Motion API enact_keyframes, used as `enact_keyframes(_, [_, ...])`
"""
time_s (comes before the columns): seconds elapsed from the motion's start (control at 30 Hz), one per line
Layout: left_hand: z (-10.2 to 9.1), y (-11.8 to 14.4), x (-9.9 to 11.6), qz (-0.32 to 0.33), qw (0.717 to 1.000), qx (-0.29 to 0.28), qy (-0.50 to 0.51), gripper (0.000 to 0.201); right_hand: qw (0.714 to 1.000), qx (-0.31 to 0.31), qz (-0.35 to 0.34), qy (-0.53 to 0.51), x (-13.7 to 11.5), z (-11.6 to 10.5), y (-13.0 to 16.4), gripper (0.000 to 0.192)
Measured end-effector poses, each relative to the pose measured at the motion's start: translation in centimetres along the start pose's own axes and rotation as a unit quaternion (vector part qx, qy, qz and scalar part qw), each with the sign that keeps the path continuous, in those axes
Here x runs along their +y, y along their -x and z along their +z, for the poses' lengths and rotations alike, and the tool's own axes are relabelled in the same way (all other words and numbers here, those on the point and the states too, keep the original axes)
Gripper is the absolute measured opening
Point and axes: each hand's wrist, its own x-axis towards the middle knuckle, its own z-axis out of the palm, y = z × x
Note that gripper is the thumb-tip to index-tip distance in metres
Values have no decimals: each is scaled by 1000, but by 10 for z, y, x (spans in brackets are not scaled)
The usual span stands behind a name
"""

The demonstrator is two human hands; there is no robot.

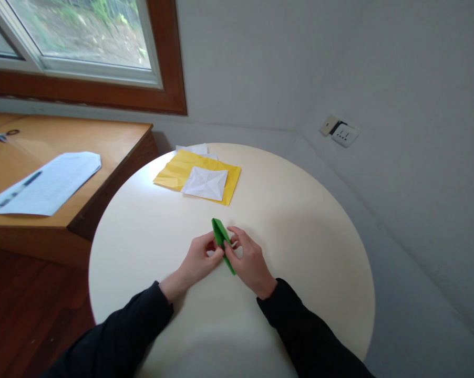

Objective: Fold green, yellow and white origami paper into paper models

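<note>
A narrow folded green paper [220, 234] lies near the middle of the round cream table [300, 236]. My left hand [199, 260] pinches it from the left side. My right hand [249, 258] pinches it from the right, fingers pressed on its middle. The paper's pointed far end sticks out beyond my fingers; its near tip shows between my hands. Farther back on the table lies a creased yellow sheet [174, 173] with a creased white square [205, 182] on top of it.
Another white sheet [193, 148] peeks out behind the yellow one. A wooden desk [114, 142] at the left carries a white paper [48, 184] and a pen [20, 189]. A window sits above it, and a wall socket [339, 132] at the right.
</note>
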Motion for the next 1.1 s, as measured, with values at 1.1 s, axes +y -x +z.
enact_keyframes(1.1, [-19, -10, -4, 25, 999, 28, -13, 48, 953, -35, 86, -289, 24, -7, -5, 16])
